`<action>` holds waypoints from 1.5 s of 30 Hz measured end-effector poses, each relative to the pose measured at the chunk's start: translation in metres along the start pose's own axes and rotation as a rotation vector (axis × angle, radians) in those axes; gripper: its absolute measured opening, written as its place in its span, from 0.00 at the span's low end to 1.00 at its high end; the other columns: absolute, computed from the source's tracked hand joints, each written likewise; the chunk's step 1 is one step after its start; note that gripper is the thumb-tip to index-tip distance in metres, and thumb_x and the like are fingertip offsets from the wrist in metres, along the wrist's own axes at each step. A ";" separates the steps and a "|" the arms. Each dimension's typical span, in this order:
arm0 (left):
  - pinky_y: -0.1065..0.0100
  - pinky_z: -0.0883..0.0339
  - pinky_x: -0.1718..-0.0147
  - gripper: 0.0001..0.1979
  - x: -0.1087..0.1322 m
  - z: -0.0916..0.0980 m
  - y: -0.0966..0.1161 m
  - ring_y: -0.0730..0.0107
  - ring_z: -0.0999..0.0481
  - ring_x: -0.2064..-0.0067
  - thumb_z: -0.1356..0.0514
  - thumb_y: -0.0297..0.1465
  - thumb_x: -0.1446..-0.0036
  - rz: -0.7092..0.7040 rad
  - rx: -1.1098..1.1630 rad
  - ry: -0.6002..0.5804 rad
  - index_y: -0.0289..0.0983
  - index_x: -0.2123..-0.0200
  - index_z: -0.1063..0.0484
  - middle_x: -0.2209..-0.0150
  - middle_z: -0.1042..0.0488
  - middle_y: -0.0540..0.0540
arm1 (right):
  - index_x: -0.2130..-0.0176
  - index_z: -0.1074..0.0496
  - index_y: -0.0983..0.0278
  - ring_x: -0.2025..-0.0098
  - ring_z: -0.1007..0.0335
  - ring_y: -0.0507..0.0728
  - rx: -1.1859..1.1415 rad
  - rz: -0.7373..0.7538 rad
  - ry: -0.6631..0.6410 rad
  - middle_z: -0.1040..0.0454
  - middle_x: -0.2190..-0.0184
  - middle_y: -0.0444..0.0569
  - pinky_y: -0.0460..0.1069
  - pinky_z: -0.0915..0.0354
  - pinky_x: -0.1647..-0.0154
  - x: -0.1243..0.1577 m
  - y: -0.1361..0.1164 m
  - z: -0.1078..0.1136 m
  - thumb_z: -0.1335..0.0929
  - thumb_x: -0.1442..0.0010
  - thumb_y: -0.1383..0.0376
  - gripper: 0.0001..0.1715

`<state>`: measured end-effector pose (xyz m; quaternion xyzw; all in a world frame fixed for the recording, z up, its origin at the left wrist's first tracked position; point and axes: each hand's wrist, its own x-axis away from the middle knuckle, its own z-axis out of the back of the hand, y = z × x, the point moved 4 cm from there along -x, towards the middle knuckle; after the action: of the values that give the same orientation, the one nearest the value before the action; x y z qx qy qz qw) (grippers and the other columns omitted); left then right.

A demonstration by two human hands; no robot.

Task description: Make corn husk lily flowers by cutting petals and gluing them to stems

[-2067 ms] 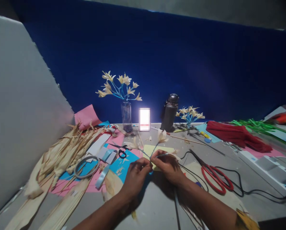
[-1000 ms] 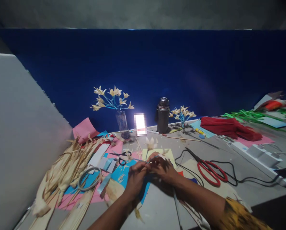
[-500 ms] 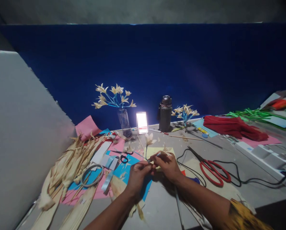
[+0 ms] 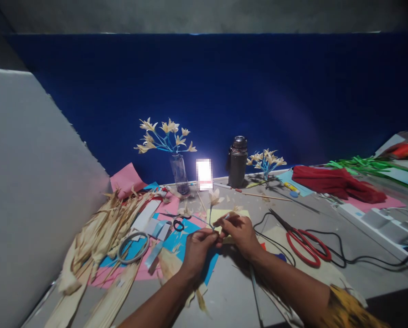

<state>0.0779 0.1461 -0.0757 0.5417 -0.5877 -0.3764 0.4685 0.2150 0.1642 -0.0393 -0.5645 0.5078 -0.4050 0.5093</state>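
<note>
My left hand (image 4: 197, 247) and my right hand (image 4: 238, 230) meet over the table, fingers pinched together. Between them they hold a thin blue stem that carries a cream husk flower (image 4: 215, 197) standing up just beyond my fingertips. The right hand also pinches a pale strip near the stem. Beneath the hands lie a yellow paper sheet (image 4: 240, 213) and a blue paper sheet (image 4: 176, 240).
A pile of dried husks (image 4: 97, 230) and a tape roll (image 4: 132, 240) lie left. Small black scissors (image 4: 178, 223) sit near my left hand, red scissors (image 4: 301, 243) and a black cable right. Behind stand a vase of flowers (image 4: 178, 171), a bright phone (image 4: 204, 174), a flask (image 4: 238, 160), red cloth (image 4: 337, 182).
My hands have stayed together on the stem, working it with small finger movements. The flower has shifted slightly as the stem turned. The camera view has tilted a little.
</note>
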 end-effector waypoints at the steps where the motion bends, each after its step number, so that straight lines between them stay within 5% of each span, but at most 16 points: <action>1: 0.68 0.29 0.69 0.10 0.000 0.000 -0.001 0.69 0.23 0.73 0.29 0.33 0.56 0.012 0.021 0.003 0.31 0.74 0.23 0.74 0.20 0.43 | 0.68 0.22 0.69 0.80 0.30 0.53 -0.002 0.000 0.021 0.29 0.82 0.44 0.48 0.32 0.76 -0.001 0.001 0.001 0.28 0.47 0.52 0.21; 5: 0.69 0.31 0.73 0.13 -0.003 0.000 -0.005 0.70 0.25 0.77 0.28 0.34 0.59 0.034 0.086 -0.005 0.32 0.75 0.25 0.78 0.23 0.45 | 0.71 0.22 0.69 0.77 0.33 0.52 -0.015 0.017 0.072 0.28 0.80 0.45 0.46 0.34 0.75 -0.003 0.003 0.003 0.25 0.50 0.56 0.16; 15: 0.71 0.32 0.71 0.13 -0.004 0.001 -0.003 0.73 0.26 0.76 0.27 0.35 0.60 0.030 0.116 -0.019 0.32 0.77 0.24 0.78 0.24 0.47 | 0.68 0.23 0.67 0.75 0.30 0.54 -0.247 -0.130 -0.043 0.25 0.74 0.47 0.50 0.30 0.74 -0.007 0.019 -0.004 0.23 0.54 0.53 0.21; 23: 0.69 0.31 0.68 0.08 -0.004 0.007 0.003 0.69 0.24 0.73 0.30 0.32 0.55 -0.085 0.011 0.049 0.32 0.76 0.21 0.76 0.21 0.45 | 0.65 0.24 0.67 0.75 0.28 0.53 -0.038 -0.031 -0.115 0.24 0.75 0.45 0.49 0.31 0.70 -0.009 0.015 -0.005 0.23 0.53 0.57 0.19; 35: 0.70 0.32 0.69 0.14 -0.006 0.006 -0.005 0.69 0.25 0.73 0.28 0.38 0.56 -0.023 0.002 -0.011 0.31 0.76 0.22 0.75 0.21 0.43 | 0.71 0.22 0.66 0.72 0.27 0.55 0.110 0.156 0.016 0.22 0.74 0.47 0.46 0.32 0.71 -0.006 0.006 -0.001 0.27 0.49 0.64 0.06; 45: 0.70 0.28 0.68 0.17 -0.001 -0.002 -0.010 0.69 0.22 0.71 0.24 0.36 0.63 0.110 0.195 -0.022 0.31 0.76 0.24 0.74 0.21 0.43 | 0.71 0.22 0.66 0.71 0.28 0.56 0.002 0.138 0.081 0.23 0.75 0.48 0.48 0.33 0.68 -0.003 0.006 0.002 0.25 0.49 0.58 0.12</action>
<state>0.0826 0.1457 -0.0844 0.5475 -0.6555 -0.2972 0.4269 0.2152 0.1678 -0.0452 -0.5108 0.5651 -0.3921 0.5157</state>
